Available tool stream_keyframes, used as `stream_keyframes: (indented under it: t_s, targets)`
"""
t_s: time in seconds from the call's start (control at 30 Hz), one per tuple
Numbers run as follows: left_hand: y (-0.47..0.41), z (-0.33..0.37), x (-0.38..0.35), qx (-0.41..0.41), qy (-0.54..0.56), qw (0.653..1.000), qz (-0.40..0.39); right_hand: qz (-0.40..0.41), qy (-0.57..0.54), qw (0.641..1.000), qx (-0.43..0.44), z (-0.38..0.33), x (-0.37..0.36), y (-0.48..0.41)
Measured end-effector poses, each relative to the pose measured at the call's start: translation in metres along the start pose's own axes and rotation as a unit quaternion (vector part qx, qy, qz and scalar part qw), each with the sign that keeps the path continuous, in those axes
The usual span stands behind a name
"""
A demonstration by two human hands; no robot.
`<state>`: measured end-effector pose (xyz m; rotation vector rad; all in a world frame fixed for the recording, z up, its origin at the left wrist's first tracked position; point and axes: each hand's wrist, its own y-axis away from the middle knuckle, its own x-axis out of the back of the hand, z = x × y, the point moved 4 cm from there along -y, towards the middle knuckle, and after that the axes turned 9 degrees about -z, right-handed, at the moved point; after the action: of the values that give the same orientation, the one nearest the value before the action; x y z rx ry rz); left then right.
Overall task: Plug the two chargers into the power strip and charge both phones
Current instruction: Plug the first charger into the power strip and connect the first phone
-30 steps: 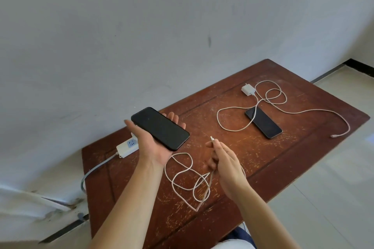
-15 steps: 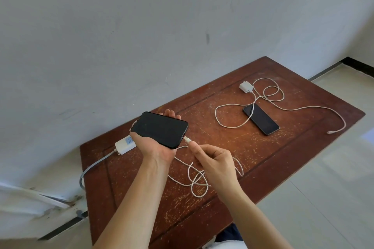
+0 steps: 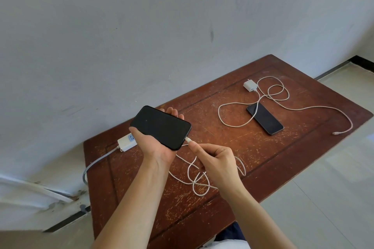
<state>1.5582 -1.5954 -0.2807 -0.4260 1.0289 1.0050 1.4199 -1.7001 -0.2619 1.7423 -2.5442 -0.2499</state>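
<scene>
Black phone [image 3: 160,127], screen dark, cradled in left hand [image 3: 155,145]; white cable plug [image 3: 188,140] pinched by right hand [image 3: 217,159] at phone's port; no writing legible.

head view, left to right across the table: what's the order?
power strip → phone held in left hand → cable plug pinched by right hand → white charger → second phone → loose cable end

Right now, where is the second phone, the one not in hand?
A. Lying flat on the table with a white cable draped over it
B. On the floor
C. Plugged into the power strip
A: the second phone lies on the table with the white cable across its upper end, that cable's connector lying free.
</scene>
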Motion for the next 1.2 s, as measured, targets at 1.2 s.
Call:
stream_keyframes:
  t_s: [1.2]
  targets:
    - [-0.009,-0.002,-0.006,0.080,-0.069,0.993,-0.054,-0.011,-0.040,0.999,-0.036,-0.007,0.011,-0.008]
